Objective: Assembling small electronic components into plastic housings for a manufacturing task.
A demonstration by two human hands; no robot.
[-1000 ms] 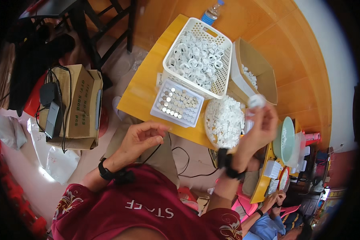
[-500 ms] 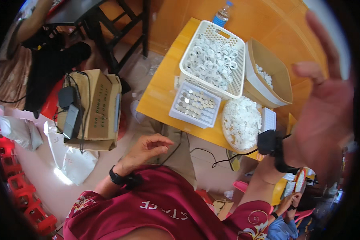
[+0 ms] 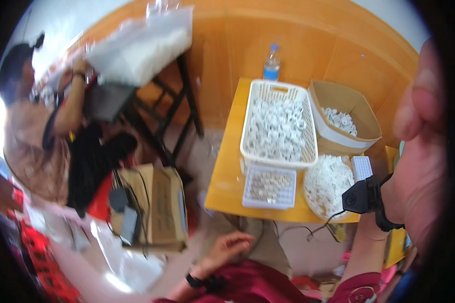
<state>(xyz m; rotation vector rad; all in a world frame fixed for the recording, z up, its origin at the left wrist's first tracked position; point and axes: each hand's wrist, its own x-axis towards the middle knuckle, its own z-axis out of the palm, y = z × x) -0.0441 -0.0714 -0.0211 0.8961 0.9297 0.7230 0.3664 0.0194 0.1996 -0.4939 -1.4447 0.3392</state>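
Resting left hand [image 3: 231, 246] on lap, fingers loosely spread, empty | right hand [image 3: 420, 151] raised near camera, grip unclear

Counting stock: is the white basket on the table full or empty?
Nearly full: the basket holds white rings heaped almost to its rim.

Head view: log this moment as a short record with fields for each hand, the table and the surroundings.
left hand: left hand low over the lap, fingers loosely curled, holding nothing
right hand: right hand raised close to the camera, holding nothing visible, black wrist strap with cable
table: yellow wooden table
on table: white plastic lattice basket of small white rings; small white grid tray; round white dish of white parts; open cardboard box
behind: clear plastic bottle
floor: brown cardboard carton
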